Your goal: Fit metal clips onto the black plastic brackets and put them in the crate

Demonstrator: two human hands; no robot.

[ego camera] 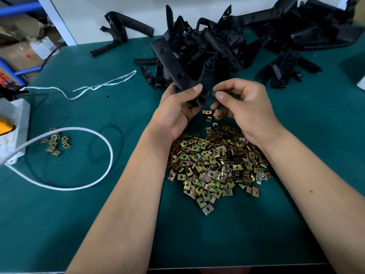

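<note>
We hold a bracket (173,64) in our left hand (177,109), thumb over its near end and fingers curled round the underside, so the long black arm of it slants up and away to the far left. Our right hand (243,107) pinches a clip (214,94) between thumb and forefinger, just beside the bracket's near end; whether clip and bracket touch we cannot tell. The other fingers of that hand are curled loosely below.

Under our wrists, on the green mat (69,224), lies the clip pile (215,165), a broad heap of brass-coloured squares spreading toward the near edge. A few loose clips (209,115) lie just beyond it, below our hands. Well apart to the left sits a small clip cluster (56,142), partly inside the loop of a white cable (106,171).

Behind our hands the bracket heap (207,46) is stacked in a tangle, with more brackets (306,26) strewn to the far right and one lone bracket (120,34) at the far left by the wall. A white string (94,88) trails across the mat to the left, and a white box (13,125) stands at the left edge.
</note>
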